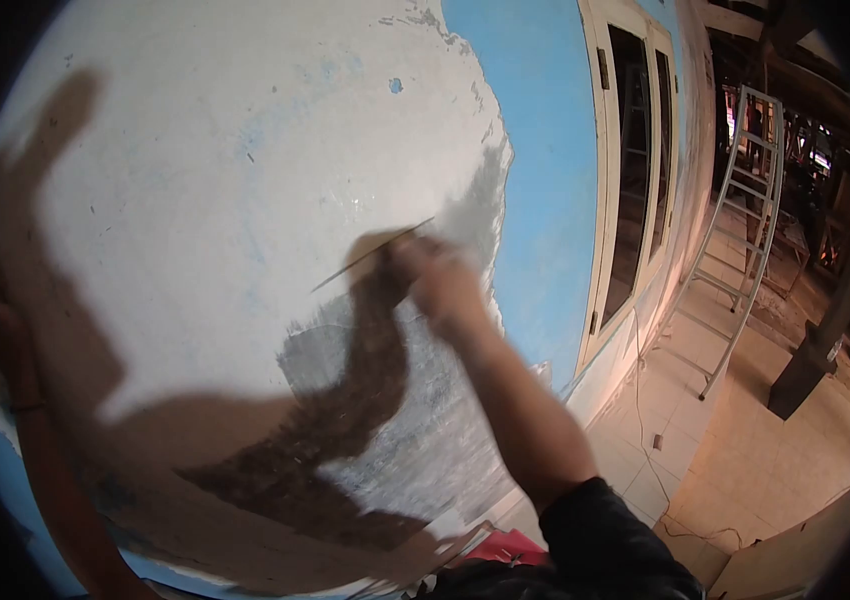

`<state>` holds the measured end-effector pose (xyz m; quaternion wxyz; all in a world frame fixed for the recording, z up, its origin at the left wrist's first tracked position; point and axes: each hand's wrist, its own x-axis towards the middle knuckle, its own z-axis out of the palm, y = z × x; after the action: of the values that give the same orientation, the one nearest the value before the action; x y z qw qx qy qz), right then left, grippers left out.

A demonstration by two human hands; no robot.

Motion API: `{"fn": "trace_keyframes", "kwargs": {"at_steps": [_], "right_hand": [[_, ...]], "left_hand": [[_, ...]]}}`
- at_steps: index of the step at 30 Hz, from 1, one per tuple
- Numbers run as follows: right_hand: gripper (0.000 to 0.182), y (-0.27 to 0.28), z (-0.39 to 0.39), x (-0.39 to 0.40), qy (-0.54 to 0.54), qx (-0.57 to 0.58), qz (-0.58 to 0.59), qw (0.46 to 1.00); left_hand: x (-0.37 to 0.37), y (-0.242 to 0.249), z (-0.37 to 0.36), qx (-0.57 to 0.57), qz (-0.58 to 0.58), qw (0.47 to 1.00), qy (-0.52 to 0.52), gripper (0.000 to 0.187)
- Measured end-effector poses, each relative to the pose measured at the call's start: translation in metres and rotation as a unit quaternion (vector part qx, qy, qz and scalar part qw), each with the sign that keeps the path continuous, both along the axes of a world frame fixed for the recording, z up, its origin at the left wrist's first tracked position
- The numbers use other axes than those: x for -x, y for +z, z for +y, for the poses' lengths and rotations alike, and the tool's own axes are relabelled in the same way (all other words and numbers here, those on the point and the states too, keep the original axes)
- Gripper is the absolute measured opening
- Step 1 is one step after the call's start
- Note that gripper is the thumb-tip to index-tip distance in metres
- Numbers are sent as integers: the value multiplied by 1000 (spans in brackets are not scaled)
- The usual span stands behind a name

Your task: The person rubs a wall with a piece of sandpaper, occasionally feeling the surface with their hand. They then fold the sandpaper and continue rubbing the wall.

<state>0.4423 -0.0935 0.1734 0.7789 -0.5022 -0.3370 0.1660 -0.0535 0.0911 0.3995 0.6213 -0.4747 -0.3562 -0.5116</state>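
Observation:
My right hand (442, 285) is closed around a wide putty knife, whose thin blade (370, 255) appears edge-on against the wall. Around it the wall (245, 200) is whitish, with a rough grey patch (425, 430) below and a smaller grey area up to the right. Light blue paint (540, 150) borders the pale surface along a ragged edge. At the far left, my left hand (3, 325) is raised close to the wall in shadow. Its fingers look curled, and what they hold, if anything, is too dark to see. Shadows of my arms fall across the wall.
A cream-framed window (630, 150) is set into the blue wall on the right. Beyond it a metal ladder (745, 215) leans over the tiled floor (765, 480). A thin cable (660, 480) runs along the floor, and a dark post (810, 370) stands farther right.

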Motion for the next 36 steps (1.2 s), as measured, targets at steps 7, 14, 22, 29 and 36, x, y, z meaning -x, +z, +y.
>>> {"fn": "trace_keyframes", "kwargs": {"at_steps": [7,14,22,29,36], "right_hand": [[25,16,-27,-57,33,-29,147,988],[28,10,-10,13,53,20,37,998],[28,22,-27,-37,45,-40,144,988],[35,-3,-21,67,46,22,-139,989],[35,-64,-52,63,215,77,-38,973]], "left_hand": [[-9,-2,-4,16,-21,997,-77,20],[-23,-9,-14,46,-47,989,-132,36],[-45,-18,-32,112,-106,960,-234,57],[-52,-18,-33,84,-90,968,-217,59],[-110,-120,-117,232,-78,905,-347,41]]}}
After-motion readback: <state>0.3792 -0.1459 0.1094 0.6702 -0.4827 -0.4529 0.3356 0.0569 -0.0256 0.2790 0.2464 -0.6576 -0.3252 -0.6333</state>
